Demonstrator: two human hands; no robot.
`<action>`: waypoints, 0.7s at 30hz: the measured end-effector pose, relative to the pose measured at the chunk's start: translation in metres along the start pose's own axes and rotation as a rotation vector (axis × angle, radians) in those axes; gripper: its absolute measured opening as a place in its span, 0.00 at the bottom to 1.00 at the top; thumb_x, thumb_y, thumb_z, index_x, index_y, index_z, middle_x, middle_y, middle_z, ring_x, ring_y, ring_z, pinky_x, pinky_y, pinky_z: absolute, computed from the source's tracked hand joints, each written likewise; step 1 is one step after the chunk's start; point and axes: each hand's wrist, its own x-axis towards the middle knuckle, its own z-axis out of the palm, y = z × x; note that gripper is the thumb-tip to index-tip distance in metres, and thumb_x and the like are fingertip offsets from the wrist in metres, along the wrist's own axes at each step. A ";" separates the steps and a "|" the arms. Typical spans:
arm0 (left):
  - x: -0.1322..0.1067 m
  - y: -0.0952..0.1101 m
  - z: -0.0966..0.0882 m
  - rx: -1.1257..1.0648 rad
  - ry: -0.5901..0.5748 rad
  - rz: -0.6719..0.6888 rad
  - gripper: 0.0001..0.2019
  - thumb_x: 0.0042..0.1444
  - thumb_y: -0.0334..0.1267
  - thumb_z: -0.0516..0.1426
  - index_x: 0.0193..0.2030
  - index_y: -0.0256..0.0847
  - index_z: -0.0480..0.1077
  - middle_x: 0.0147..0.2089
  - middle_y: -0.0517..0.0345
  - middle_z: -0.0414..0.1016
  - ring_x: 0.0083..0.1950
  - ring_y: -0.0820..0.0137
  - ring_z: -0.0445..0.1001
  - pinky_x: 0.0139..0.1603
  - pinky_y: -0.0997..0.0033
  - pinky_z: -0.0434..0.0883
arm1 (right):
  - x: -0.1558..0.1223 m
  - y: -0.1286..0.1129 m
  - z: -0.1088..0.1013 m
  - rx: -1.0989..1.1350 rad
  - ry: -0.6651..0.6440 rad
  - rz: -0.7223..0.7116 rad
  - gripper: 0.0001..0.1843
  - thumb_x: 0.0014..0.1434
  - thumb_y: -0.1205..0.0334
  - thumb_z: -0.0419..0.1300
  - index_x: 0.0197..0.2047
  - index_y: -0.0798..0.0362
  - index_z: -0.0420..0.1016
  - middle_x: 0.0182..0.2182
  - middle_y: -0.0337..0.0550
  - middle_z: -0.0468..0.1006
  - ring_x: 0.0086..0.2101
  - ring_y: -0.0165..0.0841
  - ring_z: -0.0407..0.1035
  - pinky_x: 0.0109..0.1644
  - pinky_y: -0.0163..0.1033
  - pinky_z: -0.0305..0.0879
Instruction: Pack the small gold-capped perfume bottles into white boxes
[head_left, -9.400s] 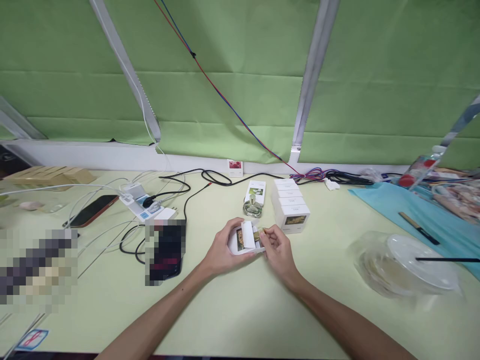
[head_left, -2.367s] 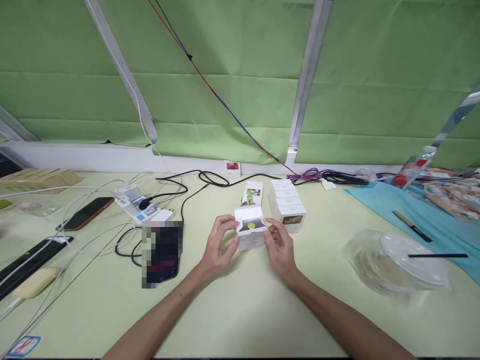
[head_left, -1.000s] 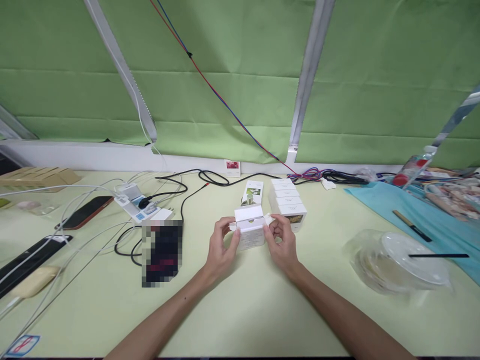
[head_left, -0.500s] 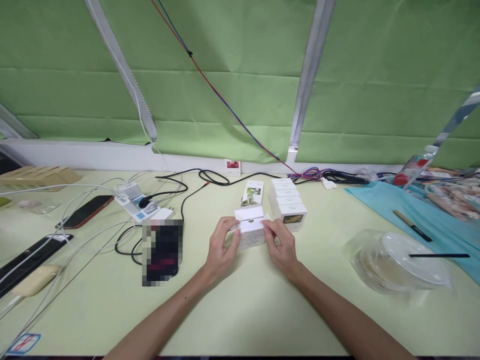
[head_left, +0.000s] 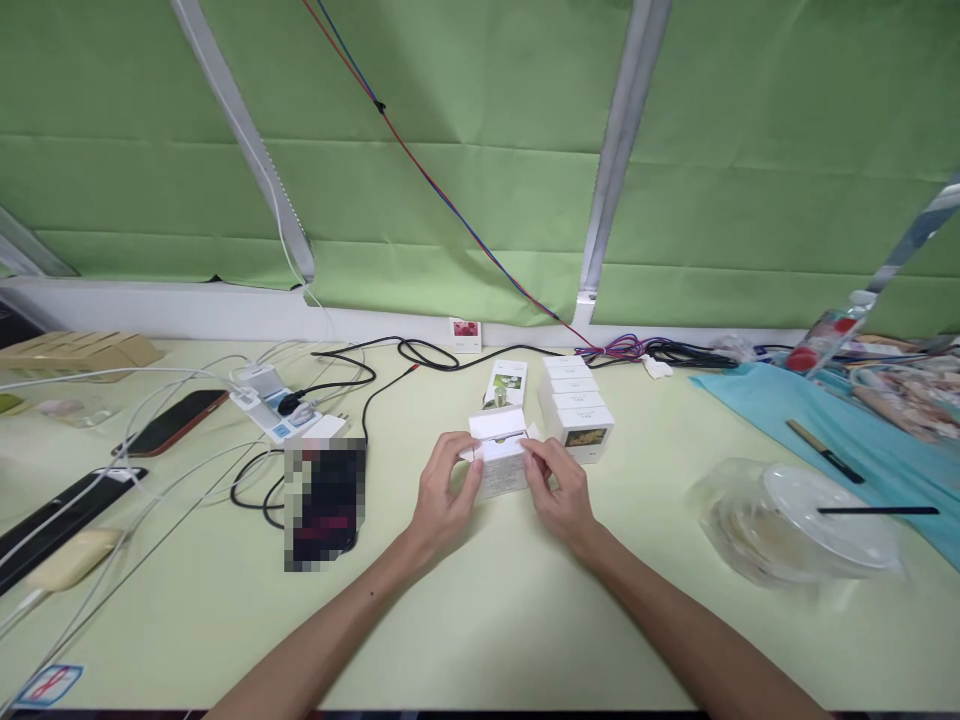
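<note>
A small white carton stands on the pale table in front of me, its top flap raised at the back. My left hand pinches its left top edge between thumb and fingers. On the opposite edge, my right hand grips the carton with thumb and fingertips. What lies inside the carton is too small to make out. Just behind it is a white card or flat box with a green picture. To the right stands a row of white boxes, close to my right hand.
A power strip with tangled cables lies left, near phones. A blurred-out dark object sits left of my hands. At right are a bagged bowl, a knife on blue cloth and a bottle.
The opening at the carton's top looks slightly wider, with the front edge a little lower. Both hands keep almost the same place on it.
</note>
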 end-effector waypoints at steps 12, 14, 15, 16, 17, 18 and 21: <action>-0.005 -0.004 0.008 -0.133 0.090 -0.053 0.15 0.66 0.38 0.57 0.56 0.44 0.60 0.52 0.50 0.72 0.50 0.67 0.78 0.48 0.61 0.80 | 0.001 -0.003 0.001 0.000 0.013 -0.006 0.14 0.69 0.68 0.51 0.52 0.51 0.75 0.27 0.37 0.66 0.25 0.30 0.62 0.27 0.35 0.62; -0.004 -0.003 0.008 -0.128 0.082 -0.052 0.14 0.66 0.39 0.57 0.56 0.44 0.60 0.51 0.50 0.73 0.49 0.67 0.78 0.48 0.61 0.80 | 0.000 -0.003 0.001 0.000 0.013 -0.004 0.14 0.69 0.68 0.52 0.52 0.51 0.75 0.27 0.38 0.67 0.25 0.30 0.62 0.27 0.35 0.62; -0.003 -0.001 0.007 -0.123 0.078 -0.053 0.14 0.67 0.39 0.56 0.56 0.44 0.60 0.51 0.50 0.73 0.49 0.67 0.78 0.48 0.61 0.80 | 0.000 -0.002 0.001 -0.001 0.013 -0.001 0.14 0.69 0.68 0.52 0.53 0.51 0.75 0.27 0.38 0.67 0.25 0.30 0.62 0.27 0.35 0.62; -0.002 0.000 0.007 -0.119 0.073 -0.052 0.13 0.67 0.40 0.56 0.56 0.44 0.61 0.51 0.50 0.73 0.49 0.67 0.78 0.48 0.60 0.80 | 0.000 -0.002 0.001 -0.001 0.012 0.004 0.15 0.68 0.68 0.52 0.53 0.51 0.75 0.27 0.38 0.67 0.25 0.30 0.62 0.27 0.35 0.62; -0.001 0.000 0.007 -0.115 0.069 -0.051 0.13 0.67 0.40 0.56 0.56 0.44 0.61 0.51 0.50 0.73 0.49 0.67 0.78 0.48 0.60 0.80 | 0.000 -0.001 0.002 -0.001 0.012 0.007 0.15 0.68 0.68 0.52 0.53 0.51 0.75 0.27 0.38 0.67 0.25 0.30 0.62 0.28 0.35 0.62; -0.001 0.001 0.006 -0.112 0.063 -0.047 0.13 0.67 0.40 0.56 0.56 0.44 0.61 0.50 0.50 0.73 0.49 0.67 0.78 0.48 0.60 0.80 | -0.001 -0.001 0.002 -0.001 0.012 0.009 0.15 0.68 0.68 0.52 0.53 0.51 0.75 0.27 0.38 0.67 0.25 0.30 0.62 0.28 0.35 0.62; 0.000 0.001 0.005 -0.098 0.042 -0.024 0.12 0.68 0.39 0.55 0.57 0.44 0.63 0.50 0.50 0.73 0.49 0.67 0.77 0.48 0.62 0.80 | -0.001 -0.001 0.002 0.001 0.014 0.003 0.15 0.68 0.68 0.52 0.54 0.51 0.75 0.26 0.37 0.66 0.25 0.30 0.61 0.28 0.35 0.62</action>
